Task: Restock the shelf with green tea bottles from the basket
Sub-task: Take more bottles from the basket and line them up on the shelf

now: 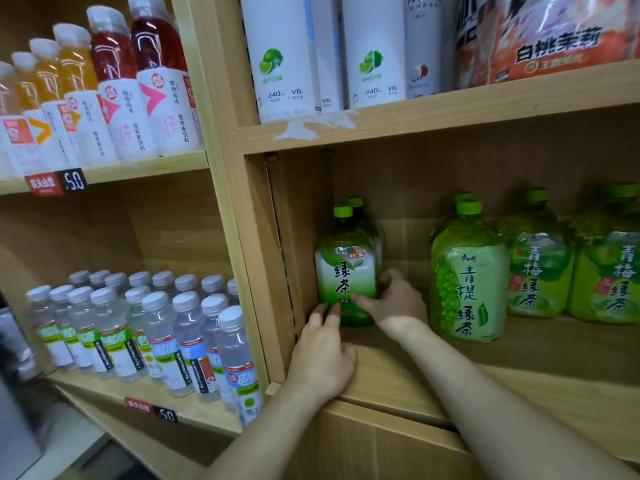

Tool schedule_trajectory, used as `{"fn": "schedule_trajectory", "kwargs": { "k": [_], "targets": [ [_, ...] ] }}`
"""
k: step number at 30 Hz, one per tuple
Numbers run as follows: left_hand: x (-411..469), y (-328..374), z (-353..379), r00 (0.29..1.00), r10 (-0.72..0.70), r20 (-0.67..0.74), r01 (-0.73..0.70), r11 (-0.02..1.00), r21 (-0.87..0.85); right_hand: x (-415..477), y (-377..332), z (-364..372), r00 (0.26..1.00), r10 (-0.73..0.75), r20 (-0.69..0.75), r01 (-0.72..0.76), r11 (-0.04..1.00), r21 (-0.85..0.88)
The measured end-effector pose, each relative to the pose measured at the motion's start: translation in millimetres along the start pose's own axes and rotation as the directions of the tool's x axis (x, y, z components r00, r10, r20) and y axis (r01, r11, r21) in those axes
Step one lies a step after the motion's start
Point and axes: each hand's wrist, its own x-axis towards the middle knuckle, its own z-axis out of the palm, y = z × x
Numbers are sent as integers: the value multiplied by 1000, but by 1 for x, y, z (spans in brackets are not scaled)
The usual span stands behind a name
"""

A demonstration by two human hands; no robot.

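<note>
Pale wooden shelving (225, 168) fills the view, split by an upright into two bays. The right bay's lower shelf (519, 362) is bare wood at its front edge. White lime bottles (284, 64) stand on the board above. In the left bay, red and orange drinks (114, 81) sit over rows of water bottles (162, 330). Three bigger green bottles (467, 278) stand to the right on the lower shelf. The tea bottle (346, 268) stands upright at that shelf's left end, near the side wall, with another (356, 202) right behind it. The right hand (394, 299) grips its lower right side, thumb across the front. The left hand (322, 351) lies open, straight fingertips touching its base. A price tag (74, 180) reads 5.0.
</note>
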Motion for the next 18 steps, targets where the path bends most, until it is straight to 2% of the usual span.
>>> {"fn": "schedule_trajectory", "kwargs": {
  "k": [5, 11, 13, 16, 18],
  "targets": [
    [2, 11, 10, 999, -45, 2, 44, 982, 185, 2, 7, 3, 999, 8, 50, -13, 995, 95],
    [3, 12, 8, 996, -68, 65, 54, 980, 194, -6, 2, -15, 971, -31, 236, 26, 999, 26],
    [2, 14, 4, 994, -85, 73, 72, 984, 164, -20, -1, -31, 965, -78, 249, 82, 997, -5],
    [-3, 16, -6, 996, -87, 4, 85, 987, 134, -46, -5, -64, 952, -205, 228, 203, 979, 34],
    [-9, 22, -14, 994, -15, -105, 26, 994, 108, -65, -5, -90, 937, -282, 208, 289, 957, -3]
  ]
}}
